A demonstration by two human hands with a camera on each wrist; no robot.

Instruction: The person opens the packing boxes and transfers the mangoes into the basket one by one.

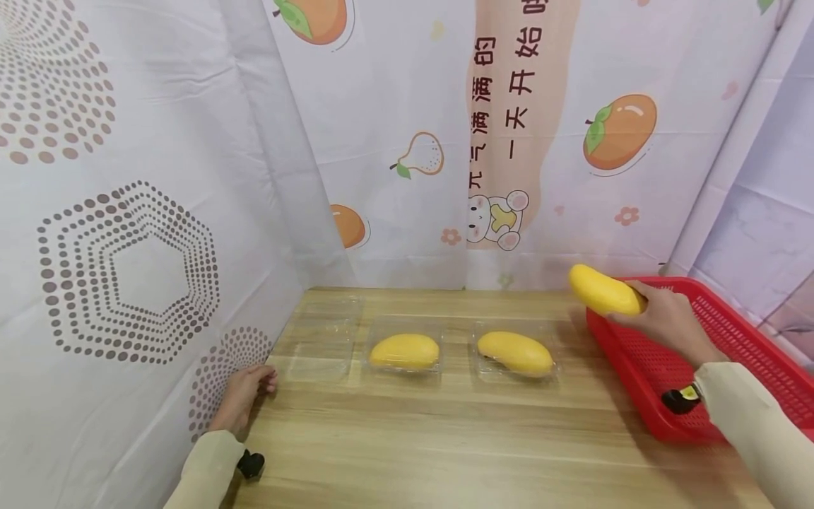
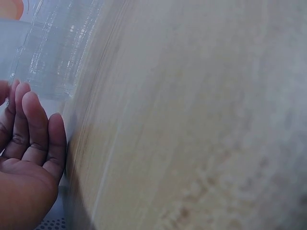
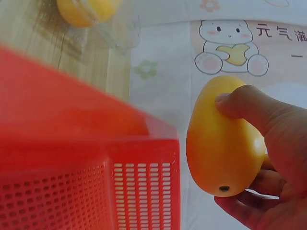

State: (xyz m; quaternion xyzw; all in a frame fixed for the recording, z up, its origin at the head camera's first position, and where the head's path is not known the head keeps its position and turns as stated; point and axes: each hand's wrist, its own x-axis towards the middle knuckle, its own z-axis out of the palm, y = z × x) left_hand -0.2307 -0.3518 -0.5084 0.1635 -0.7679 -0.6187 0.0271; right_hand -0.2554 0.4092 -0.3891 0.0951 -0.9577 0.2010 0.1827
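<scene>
In the head view my right hand (image 1: 668, 322) holds a yellow mango (image 1: 604, 291) above the back left rim of a red plastic basket (image 1: 626, 375). The right wrist view has the thumb on one side of that mango (image 3: 223, 143) and the fingers curled round the other. My left hand (image 1: 244, 396) rests at the table's left edge, holding nothing, its fingers loosely bent, near an empty clear plastic box (image 1: 321, 346). Two more clear boxes stand to its right, one with a mango (image 1: 405, 351) in it, the other with another mango (image 1: 516, 352).
The wooden table (image 1: 445, 438) meets a printed cloth (image 1: 407, 233) hanging at the back. Another patterned cloth (image 1: 140, 268) hangs along the left side. The basket's perforated walls rise at the right.
</scene>
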